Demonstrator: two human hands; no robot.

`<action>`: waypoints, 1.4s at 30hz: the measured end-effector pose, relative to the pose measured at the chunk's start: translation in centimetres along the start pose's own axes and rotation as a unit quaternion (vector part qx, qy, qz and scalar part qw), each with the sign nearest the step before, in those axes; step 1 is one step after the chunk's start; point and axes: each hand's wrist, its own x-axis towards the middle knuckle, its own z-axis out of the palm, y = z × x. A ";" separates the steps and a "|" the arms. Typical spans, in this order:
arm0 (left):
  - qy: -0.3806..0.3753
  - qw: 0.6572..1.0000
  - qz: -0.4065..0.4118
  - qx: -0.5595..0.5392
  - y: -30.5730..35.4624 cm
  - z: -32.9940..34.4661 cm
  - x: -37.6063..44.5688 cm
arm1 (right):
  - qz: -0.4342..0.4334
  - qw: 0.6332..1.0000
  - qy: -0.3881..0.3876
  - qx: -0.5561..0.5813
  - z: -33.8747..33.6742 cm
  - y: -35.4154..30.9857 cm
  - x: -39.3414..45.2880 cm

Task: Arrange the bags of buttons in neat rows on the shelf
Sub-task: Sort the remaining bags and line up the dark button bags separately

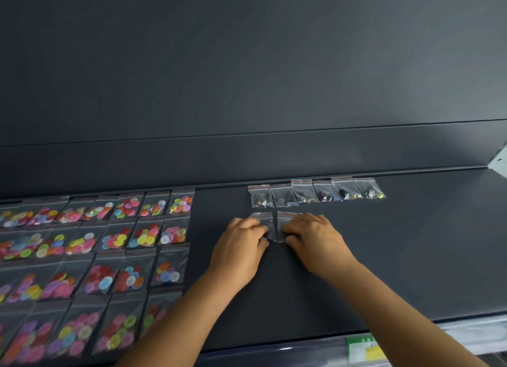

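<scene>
- Bags of coloured buttons point(90, 246): clear zip bags with bright mixed buttons, laid flat in rows across the left part of the dark shelf point(411, 251), edges touching or overlapping.
- Left hand point(241, 246): palm down, fingers curled, fingertips pinching the lower right edge of the left small bag point(264, 221); forearm reaches in from the lower left.
- Left small bag: clear, red zip line, flat on the shelf near the middle, just beside its twin.
- Right small bag point(284, 220): same kind, flat, side by side with the left one; contents hidden by the fingers.
- Right hand point(315, 237): palm down, fingers bent, tips pinching the lower part of the right small bag; forearm comes in from the lower right.
- Back row of small bags point(315, 192): six clear bags with dark and metallic buttons, lined against the shelf's back edge, just behind the two held bags.
- Shelf-edge label point(362, 347): green and yellow, on the front rail at lower right; text unreadable.
</scene>
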 end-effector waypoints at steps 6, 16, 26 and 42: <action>0.008 1.000 0.016 0.002 0.4 0.5 1.1 | 0.009 1.000 0.010 0.004 -0.4 1.1 0.5; 0.016 1.000 -0.004 0.024 1.2 0.9 1.3 | -0.002 1.000 0.009 0.011 -0.4 1.1 1.0; 0.024 0.997 -0.026 0.064 1.8 -1.1 0.0 | -0.025 1.000 -0.006 -0.012 -1.8 -0.4 0.6; 0.095 0.964 -0.223 0.106 -7.1 -10.5 -12.6 | -0.222 0.972 -0.076 -0.032 1.3 -16.9 -0.1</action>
